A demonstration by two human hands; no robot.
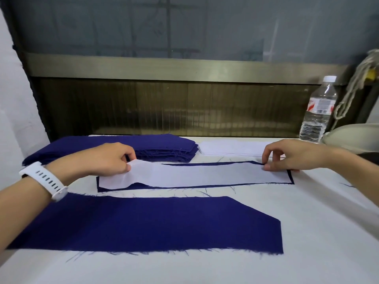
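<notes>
While white strip (194, 174) spans between them | left hand (110, 158) pinches raised end | right hand (287, 155) pinches opposite end

White strip (194, 174); navy fabric piece (153, 222)

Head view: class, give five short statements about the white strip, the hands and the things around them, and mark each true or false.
1. The left hand pinches the lifted left end of the white strip. True.
2. The white strip lies on the large navy piece nearest the person. False: it lies on a narrower navy piece behind the large navy piece.
3. The right hand touches the strip's right end. True.
4. The water bottle lies on its side. False: the water bottle stands upright.
5. The white watch sits on the right wrist. False: the white watch is on the left wrist.
</notes>
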